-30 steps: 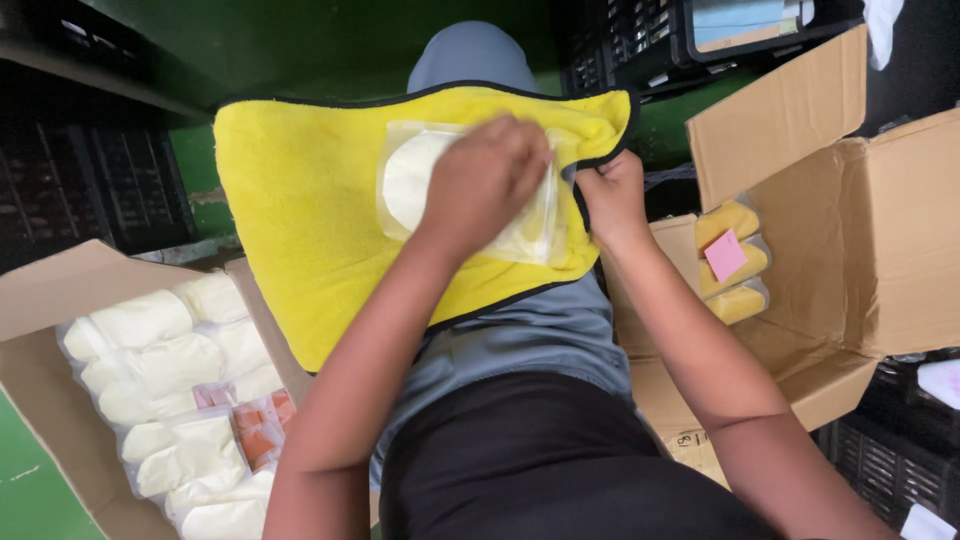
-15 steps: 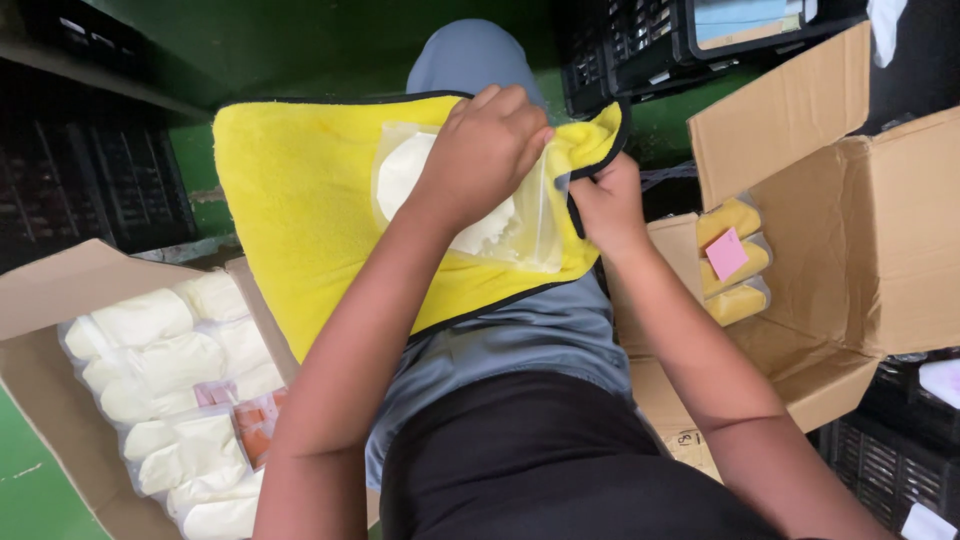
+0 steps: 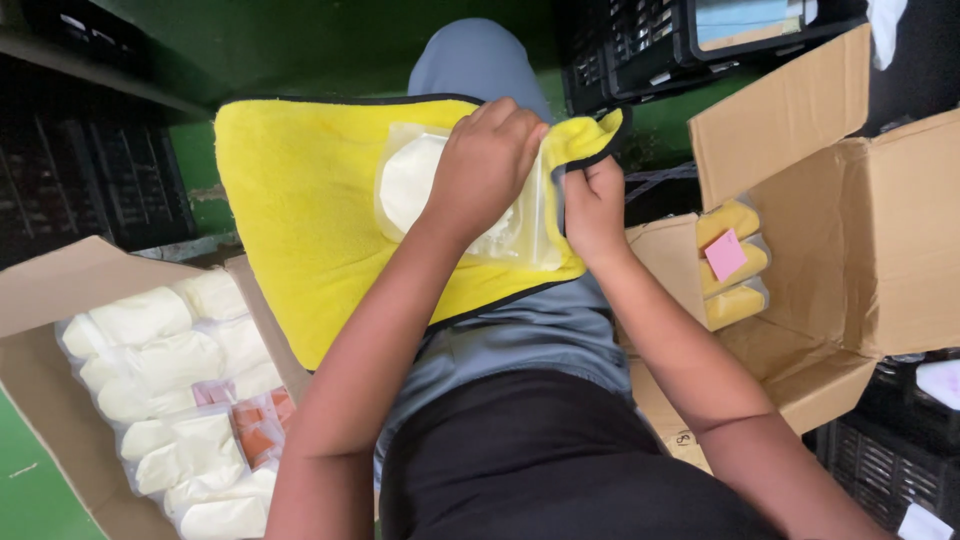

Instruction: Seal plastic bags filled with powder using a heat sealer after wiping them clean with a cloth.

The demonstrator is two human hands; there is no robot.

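Bag [image 3: 520, 225] flat on yellow towel [image 3: 300, 210] across lap, long axis left-right, mouth facing right. Left hand [image 3: 487, 160] pressed on top of it, fingers together; right hand [image 3: 592, 205] pinches its right edge.

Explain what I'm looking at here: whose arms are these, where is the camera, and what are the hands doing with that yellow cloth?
The camera sits on a person's head and looks down at their lap, so both arms are their own. A yellow towel with dark edging lies across their knees. On it rests a clear plastic bag holding a folded white cloth. The left hand presses on the bag; the right hand grips the towel's corner beside it. An open cardboard box of bagged white cloths stands on the left, another box with yellow ones on the right.
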